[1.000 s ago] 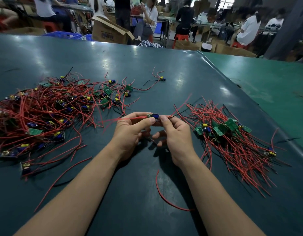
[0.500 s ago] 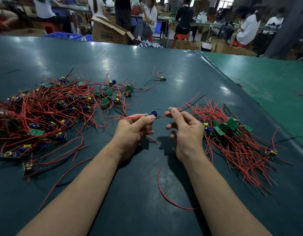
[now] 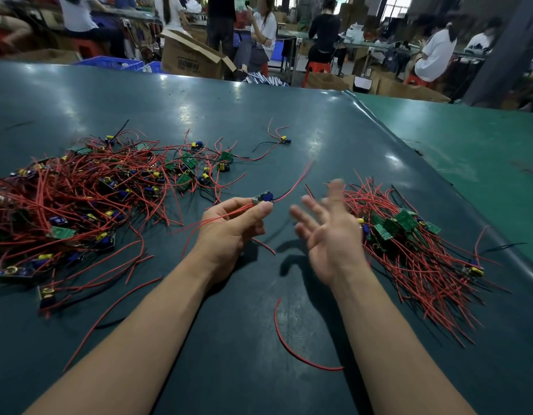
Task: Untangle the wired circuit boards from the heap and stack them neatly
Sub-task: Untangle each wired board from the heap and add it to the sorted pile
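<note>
Red leads trail from the circuit board (image 3: 263, 197) pinched in the left hand (image 3: 235, 226), lifted clear of the heap (image 3: 88, 199). Right hand (image 3: 331, 235) spread, empty, likely heading stackward (image 3: 409, 238).

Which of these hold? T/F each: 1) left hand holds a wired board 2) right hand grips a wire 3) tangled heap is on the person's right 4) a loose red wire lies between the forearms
1) True: the left hand pinches a wired board.
2) False: the right hand is open, fingers spread, holding nothing.
3) False: the tangled heap lies on the left; the neater stack is on the right.
4) True: a loose red wire lies on the table between the forearms.
</note>
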A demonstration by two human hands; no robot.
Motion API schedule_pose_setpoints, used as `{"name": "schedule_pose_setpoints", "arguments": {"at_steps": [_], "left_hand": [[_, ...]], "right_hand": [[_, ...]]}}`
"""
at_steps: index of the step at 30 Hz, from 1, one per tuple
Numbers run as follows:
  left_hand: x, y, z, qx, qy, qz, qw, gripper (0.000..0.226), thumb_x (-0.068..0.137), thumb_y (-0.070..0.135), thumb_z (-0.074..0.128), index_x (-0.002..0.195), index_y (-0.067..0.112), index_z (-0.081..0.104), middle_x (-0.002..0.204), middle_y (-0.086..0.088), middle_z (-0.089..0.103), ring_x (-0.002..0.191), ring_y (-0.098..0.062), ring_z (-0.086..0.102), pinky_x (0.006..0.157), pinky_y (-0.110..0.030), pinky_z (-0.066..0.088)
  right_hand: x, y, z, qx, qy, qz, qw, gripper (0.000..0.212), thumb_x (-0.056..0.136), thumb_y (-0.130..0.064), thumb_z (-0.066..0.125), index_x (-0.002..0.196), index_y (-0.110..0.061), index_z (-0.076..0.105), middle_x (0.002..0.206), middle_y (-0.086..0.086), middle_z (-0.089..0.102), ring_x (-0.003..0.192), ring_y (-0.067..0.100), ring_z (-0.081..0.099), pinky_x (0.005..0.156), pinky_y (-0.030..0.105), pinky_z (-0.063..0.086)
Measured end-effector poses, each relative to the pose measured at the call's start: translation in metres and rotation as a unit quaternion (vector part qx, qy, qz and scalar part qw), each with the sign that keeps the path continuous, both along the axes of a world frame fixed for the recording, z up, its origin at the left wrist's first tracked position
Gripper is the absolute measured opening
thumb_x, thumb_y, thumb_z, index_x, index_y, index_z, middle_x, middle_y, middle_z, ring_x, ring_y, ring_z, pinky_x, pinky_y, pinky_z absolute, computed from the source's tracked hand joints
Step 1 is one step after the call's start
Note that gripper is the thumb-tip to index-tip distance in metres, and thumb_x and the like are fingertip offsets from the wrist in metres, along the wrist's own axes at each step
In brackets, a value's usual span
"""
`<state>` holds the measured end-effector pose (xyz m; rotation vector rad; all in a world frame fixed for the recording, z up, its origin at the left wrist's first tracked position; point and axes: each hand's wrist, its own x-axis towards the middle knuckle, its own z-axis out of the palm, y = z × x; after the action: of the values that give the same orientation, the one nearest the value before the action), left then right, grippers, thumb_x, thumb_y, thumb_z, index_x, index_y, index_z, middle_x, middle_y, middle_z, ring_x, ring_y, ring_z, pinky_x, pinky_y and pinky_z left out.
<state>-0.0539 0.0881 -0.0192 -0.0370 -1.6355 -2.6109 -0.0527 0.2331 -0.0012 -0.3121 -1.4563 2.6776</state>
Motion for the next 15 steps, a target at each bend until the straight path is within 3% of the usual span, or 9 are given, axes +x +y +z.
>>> {"name": "schedule_pose_setpoints", "arguments": {"at_steps": [3,7,15], "left_hand": [[0.001,0.001,-0.003,-0.024,0.000,-0.014,1.000,0.012,0.059,0.015,0.081,0.068,0.013,0.072,0.064,-0.002,0.065,0.053,-0.014,0.055,0.054,-0.022,0.049],[0.004,0.001,-0.002,-0.068,-0.002,-0.047,0.997,0.020,0.061,0.016,0.081,0.075,0.006,0.070,0.059,-0.002,0.060,0.052,-0.014,0.052,0.053,-0.022,0.047],[0.007,0.000,0.007,0.001,-0.015,-0.054,0.998,0.005,0.065,0.011,0.070,0.062,0.013,0.067,0.058,0.001,0.056,0.050,-0.011,0.049,0.052,-0.019,0.046]], "right_hand": [[0.006,-0.015,-0.008,0.086,-0.006,0.068,0.994,0.019,0.096,-0.027,0.060,0.090,-0.010,0.066,0.082,0.004,0.068,0.049,0.008,0.059,0.037,0.017,0.039],[0.003,-0.011,-0.010,0.101,0.005,0.004,0.995,0.018,0.091,-0.008,0.066,0.073,-0.009,0.063,0.063,0.001,0.062,0.040,0.005,0.042,0.034,0.016,0.029],[-0.009,0.012,-0.003,-0.014,0.056,-0.171,0.984,0.022,0.096,-0.006,0.058,0.074,-0.009,0.062,0.058,-0.002,0.058,0.040,0.006,0.041,0.036,0.015,0.028]]}}
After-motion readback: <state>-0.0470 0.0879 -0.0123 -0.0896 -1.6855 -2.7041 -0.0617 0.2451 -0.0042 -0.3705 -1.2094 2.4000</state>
